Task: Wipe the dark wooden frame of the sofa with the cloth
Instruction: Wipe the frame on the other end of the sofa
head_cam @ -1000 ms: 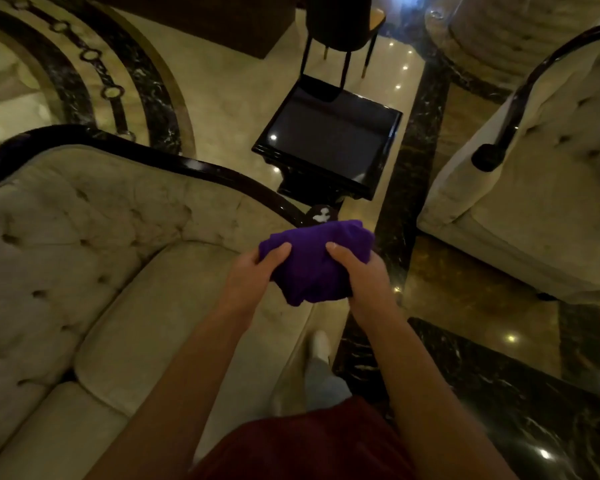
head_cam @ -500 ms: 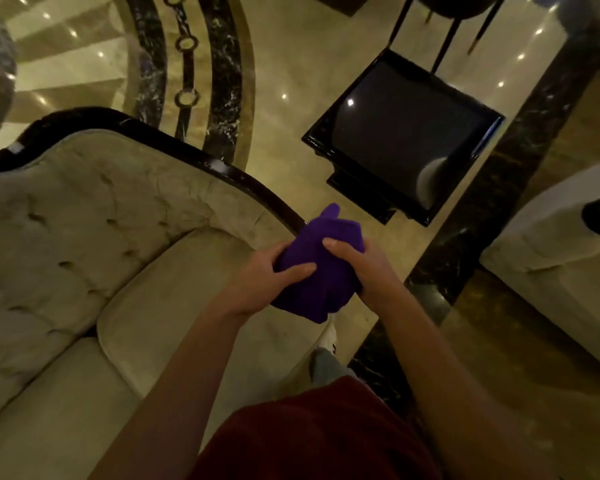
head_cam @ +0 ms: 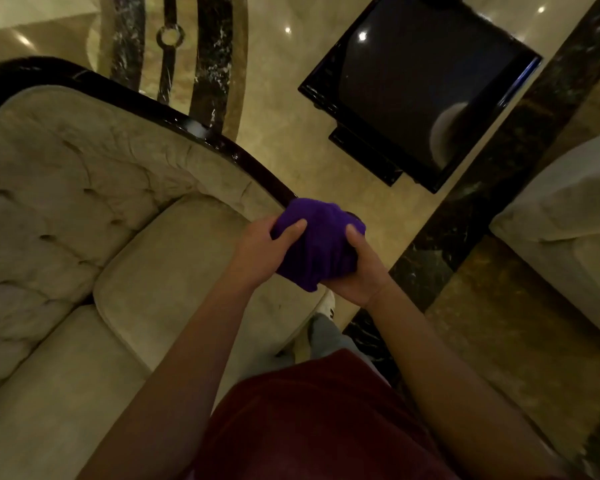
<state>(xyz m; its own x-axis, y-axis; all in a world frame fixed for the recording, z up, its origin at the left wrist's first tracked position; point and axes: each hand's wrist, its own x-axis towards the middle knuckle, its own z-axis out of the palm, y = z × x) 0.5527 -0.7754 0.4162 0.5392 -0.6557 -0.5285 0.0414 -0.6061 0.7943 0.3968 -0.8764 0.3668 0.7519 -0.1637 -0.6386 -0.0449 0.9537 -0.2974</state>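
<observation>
A bunched purple cloth (head_cam: 317, 244) is held between both hands over the front end of the sofa's arm. My left hand (head_cam: 260, 251) grips its left side and my right hand (head_cam: 359, 268) grips its right and underside. The dark glossy wooden frame (head_cam: 201, 129) runs along the top of the cream tufted sofa (head_cam: 84, 209), curving from the far left down to the cloth, which covers the frame's end. Whether the cloth touches the wood cannot be told.
A black glossy square side table (head_cam: 420, 81) stands on the marble floor beyond the sofa arm. A second cream armchair (head_cam: 561, 230) sits at the right. My shoe (head_cam: 326, 304) is on the floor by the sofa's front corner.
The view has tilted down and shifted left, so the side table and armchair slid right. Both hands have kept hold of the cloth and regripped it near the frame's end.
</observation>
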